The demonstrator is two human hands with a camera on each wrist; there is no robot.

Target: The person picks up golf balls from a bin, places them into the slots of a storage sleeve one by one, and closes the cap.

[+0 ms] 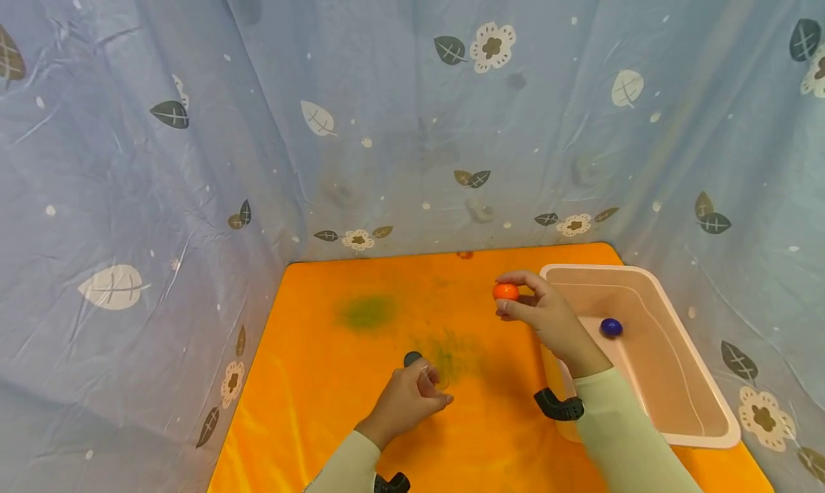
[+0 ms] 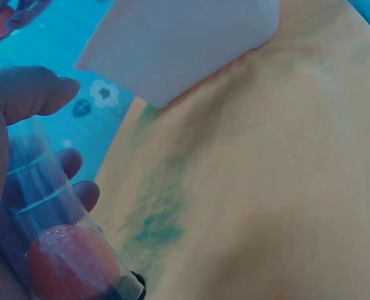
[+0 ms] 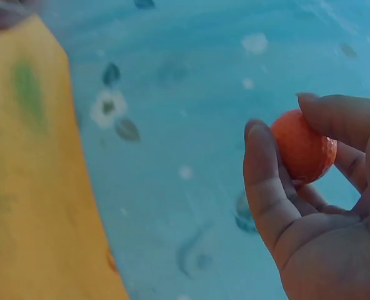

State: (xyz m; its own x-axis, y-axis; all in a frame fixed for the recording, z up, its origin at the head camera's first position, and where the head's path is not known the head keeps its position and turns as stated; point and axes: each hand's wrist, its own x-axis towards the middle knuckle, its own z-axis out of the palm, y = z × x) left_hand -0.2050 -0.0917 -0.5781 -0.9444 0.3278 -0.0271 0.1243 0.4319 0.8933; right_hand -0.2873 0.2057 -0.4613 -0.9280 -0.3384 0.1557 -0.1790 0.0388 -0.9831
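An orange golf ball (image 3: pixel 305 147) with a dimpled surface is pinched between the thumb and fingers of my right hand (image 1: pixel 548 317). It is held up beside the left rim of the pink bin. My left hand (image 1: pixel 407 398) grips a clear plastic tube (image 2: pixel 44 187) over the middle of the table. Inside the tube's lower end lies a reddish-orange ball (image 2: pixel 72 262). A dark round piece (image 1: pixel 412 358) shows beside the left fingers at the tube's end; whether it is attached to the tube I cannot tell.
The pink plastic bin (image 1: pixel 692 378) stands at the table's right side, with a blue ball (image 1: pixel 611 327) on its floor. An orange cloth (image 1: pixel 309 378) with green stains covers the table. Blue patterned curtains (image 1: pixel 399 120) close in the back and both sides.
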